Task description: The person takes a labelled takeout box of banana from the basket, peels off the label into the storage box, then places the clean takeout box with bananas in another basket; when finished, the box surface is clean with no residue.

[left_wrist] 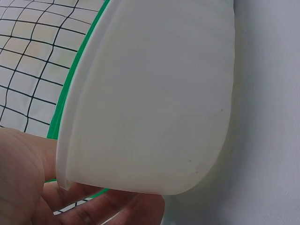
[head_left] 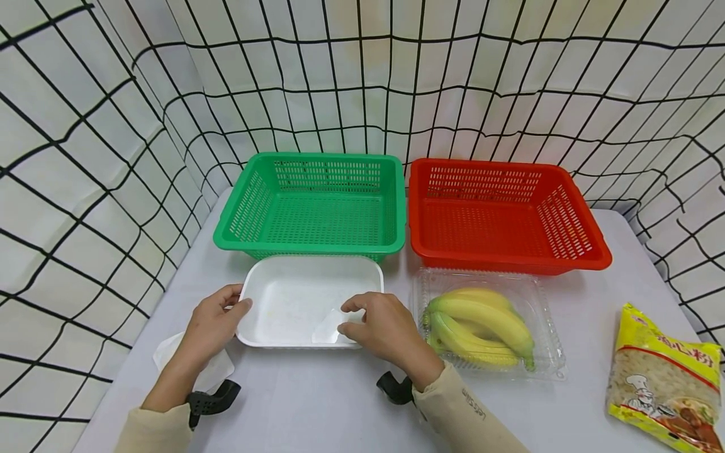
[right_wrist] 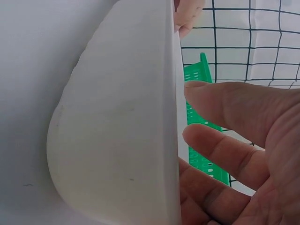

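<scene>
A white rectangular tray [head_left: 283, 296] with rounded corners lies in front of the green basket. Its left end is gripped by my left hand [head_left: 212, 321], thumb over the rim and fingers along the outer wall [left_wrist: 150, 103]. Over the front right part of the tray is my right hand [head_left: 387, 327]. In the right wrist view its thumb [right_wrist: 206, 98] and forefinger are apart with nothing visible between them, and other fingers reach down behind the tray's rim. A pale, see-through patch [head_left: 325, 328], perhaps clear film, shows on the tray floor beside the right fingertips.
Behind the tray stand a green basket [head_left: 328, 248] and a red basket [head_left: 510, 258]. Bananas [head_left: 481, 321] lie in a clear plastic container [head_left: 546, 352] at right. A yellow food packet [head_left: 665, 384] is farther right. White sheets [head_left: 218, 371] lie under the left wrist. Black netting surrounds the table.
</scene>
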A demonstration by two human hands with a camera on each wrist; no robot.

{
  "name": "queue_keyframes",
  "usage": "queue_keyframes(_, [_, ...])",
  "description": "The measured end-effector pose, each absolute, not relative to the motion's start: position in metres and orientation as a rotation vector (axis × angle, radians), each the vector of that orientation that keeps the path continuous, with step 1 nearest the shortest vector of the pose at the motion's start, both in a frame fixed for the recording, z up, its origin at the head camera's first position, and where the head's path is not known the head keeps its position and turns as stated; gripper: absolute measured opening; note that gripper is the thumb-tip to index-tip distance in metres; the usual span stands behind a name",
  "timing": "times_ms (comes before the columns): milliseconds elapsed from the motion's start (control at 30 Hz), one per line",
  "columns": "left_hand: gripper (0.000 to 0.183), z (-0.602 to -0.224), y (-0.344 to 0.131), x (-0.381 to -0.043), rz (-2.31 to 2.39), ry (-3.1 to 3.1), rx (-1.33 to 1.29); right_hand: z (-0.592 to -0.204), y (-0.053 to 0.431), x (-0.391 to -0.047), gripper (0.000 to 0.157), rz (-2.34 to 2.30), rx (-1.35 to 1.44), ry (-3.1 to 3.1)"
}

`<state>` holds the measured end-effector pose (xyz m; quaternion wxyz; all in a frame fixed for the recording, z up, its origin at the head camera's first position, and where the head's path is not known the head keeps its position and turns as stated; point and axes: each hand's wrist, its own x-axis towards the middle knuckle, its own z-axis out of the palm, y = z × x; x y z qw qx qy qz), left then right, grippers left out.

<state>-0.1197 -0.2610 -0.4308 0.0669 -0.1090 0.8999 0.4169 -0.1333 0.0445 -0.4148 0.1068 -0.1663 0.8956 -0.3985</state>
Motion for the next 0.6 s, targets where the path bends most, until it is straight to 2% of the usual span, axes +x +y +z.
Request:
queue_keyframes(267, [0.048,-0.432,-0.26,-0.12,1.25,2.745,-0.318,-0.414,0.05,-0.126,0.031,-1.246,-0.492,2.61])
queue_keyframes(600, [0.057,-0.43,-0.258,-0.117,1.27,2.809,-0.323,-0.4,0.064,-0.115,0.046,-1.371,-0.56,2.72])
